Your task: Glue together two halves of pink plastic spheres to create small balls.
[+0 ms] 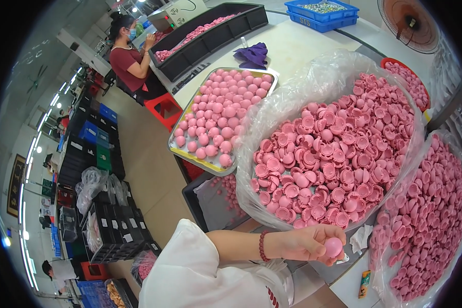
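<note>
My left hand [305,243], with a beaded bracelet at the wrist, comes in from the lower left and is closed on a pink ball [333,247], gripped at its fingertips. A small white piece [343,260] shows just under the ball; I cannot make out what it is. Just beyond the hand, a big clear plastic bag [252,169] lies spread wide, heaped with pink half-shells [339,154], cup sides and domes mixed. Beyond it to the left, a metal tray [273,77] holds many whole pink balls [216,108]. My right hand does not show.
At right stands another bag of pink shells [431,220]; a red basin [427,102] lies behind. Near me are a crumpled tissue [362,237] and a small tube [364,284]. A fan [410,23], blue crates [323,23], purple cloth [251,55] and a masked co-worker [131,64] are farther off.
</note>
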